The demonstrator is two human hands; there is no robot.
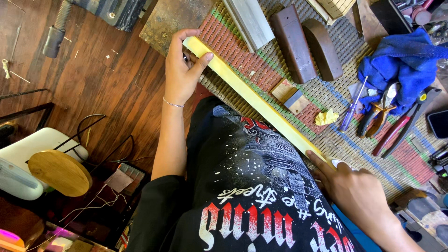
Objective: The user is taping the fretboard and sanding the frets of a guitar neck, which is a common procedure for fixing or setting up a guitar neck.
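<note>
A long pale yellow wooden strip lies slanted across a woven mat, in front of my lap. My left hand is closed around its far end, with the thumb on top of the strip. At the near end, my right hand holds the strip with the index finger pressed along it. A small white thing shows beside that fingertip; I cannot tell what it is. My black printed shirt hides the strip's lower edge in places.
Two dark wood blocks and a pale plank lie at the mat's far side. A small wood block, yellow crumpled paper, a screwdriver, pliers and a blue cloth lie right. A round wooden stool stands left.
</note>
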